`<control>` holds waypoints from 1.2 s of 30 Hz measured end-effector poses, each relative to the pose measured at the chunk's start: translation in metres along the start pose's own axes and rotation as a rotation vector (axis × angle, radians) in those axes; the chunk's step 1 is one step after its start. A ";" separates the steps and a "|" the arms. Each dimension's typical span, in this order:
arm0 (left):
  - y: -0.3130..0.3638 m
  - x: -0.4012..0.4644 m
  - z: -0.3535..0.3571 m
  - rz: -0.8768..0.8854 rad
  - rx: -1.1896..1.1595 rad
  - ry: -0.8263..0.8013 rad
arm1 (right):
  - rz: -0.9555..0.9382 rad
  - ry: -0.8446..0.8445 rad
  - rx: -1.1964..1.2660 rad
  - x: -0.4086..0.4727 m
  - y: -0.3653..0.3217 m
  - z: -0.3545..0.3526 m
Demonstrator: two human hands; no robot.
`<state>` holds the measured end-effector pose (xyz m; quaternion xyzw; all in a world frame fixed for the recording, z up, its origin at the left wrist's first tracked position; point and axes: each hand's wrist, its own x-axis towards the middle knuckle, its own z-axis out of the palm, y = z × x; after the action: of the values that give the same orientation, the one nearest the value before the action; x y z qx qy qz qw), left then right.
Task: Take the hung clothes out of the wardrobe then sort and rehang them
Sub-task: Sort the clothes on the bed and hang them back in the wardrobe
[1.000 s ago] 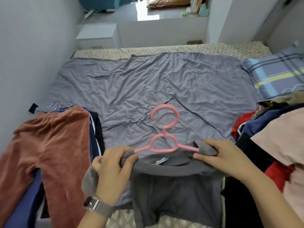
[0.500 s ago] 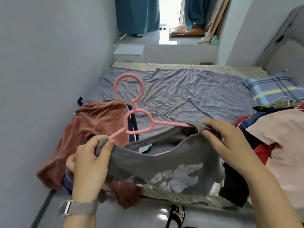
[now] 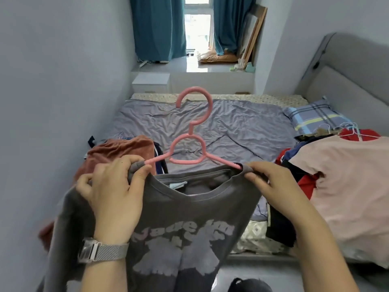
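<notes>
A grey T-shirt [image 3: 185, 224] with a pale print hangs on a pink hanger [image 3: 189, 148], lifted upright above the bed's near edge. My left hand [image 3: 113, 197], with a metal-strap watch on the wrist, grips the shirt's left shoulder over the hanger's arm. My right hand [image 3: 273, 186] pinches the right shoulder at the hanger's other arm. The hook stands straight up between my hands. A rust-brown garment [image 3: 122, 150] lies on the bed at the left. A heap of clothes with a pale pink shirt [image 3: 347, 186] on top lies at the right, several wire hangers [image 3: 345, 129] sticking out behind it.
The bed [image 3: 221, 127] carries a wrinkled grey sheet, with a plaid pillow [image 3: 313, 116] at the right by the grey headboard. A wall runs close along the left. A white box [image 3: 150, 82] stands beyond the bed, under teal curtains. A dark slipper [image 3: 248, 286] lies on the floor.
Both hands have lifted the shirt and hanger off the bed and turned them upright, so the printed front now hangs facing me. My view has risen toward the window.
</notes>
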<state>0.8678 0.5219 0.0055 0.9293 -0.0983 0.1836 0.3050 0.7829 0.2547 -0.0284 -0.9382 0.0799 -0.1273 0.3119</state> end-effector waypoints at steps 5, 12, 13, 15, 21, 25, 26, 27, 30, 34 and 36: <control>0.034 -0.012 0.025 0.094 -0.116 -0.053 | 0.078 0.104 -0.074 -0.025 0.028 -0.035; 0.119 -0.036 0.093 0.229 -0.230 -0.229 | 0.198 0.252 -0.231 -0.070 0.075 -0.080; 0.134 -0.042 0.104 0.250 -0.238 -0.255 | 0.218 0.266 -0.230 -0.076 0.083 -0.085; 0.164 -0.054 0.126 0.289 -0.261 -0.307 | 0.263 0.297 -0.207 -0.088 0.105 -0.098; 0.267 -0.085 0.190 0.365 -0.341 -0.480 | 0.382 0.345 -0.064 -0.146 0.188 -0.178; 0.344 -0.110 0.228 0.398 -0.411 -0.550 | 0.466 0.441 -0.113 -0.184 0.242 -0.234; 0.359 -0.116 0.237 0.397 -0.432 -0.568 | 0.484 0.474 -0.133 -0.191 0.254 -0.245; 0.372 -0.121 0.246 0.391 -0.459 -0.590 | 0.494 0.508 -0.160 -0.197 0.265 -0.255; 0.399 -0.126 0.275 0.340 -0.521 -0.677 | 0.531 0.570 -0.262 -0.204 0.298 -0.283; 0.428 -0.111 0.319 0.256 -0.507 -0.695 | 0.567 0.604 -0.241 -0.188 0.345 -0.308; 0.446 -0.098 0.341 0.225 -0.505 -0.694 | 0.569 0.601 -0.241 -0.168 0.369 -0.316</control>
<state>0.7422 -0.0313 -0.0514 0.8157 -0.3372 -0.1369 0.4496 0.5050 -0.1777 -0.0390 -0.8297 0.4371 -0.2936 0.1854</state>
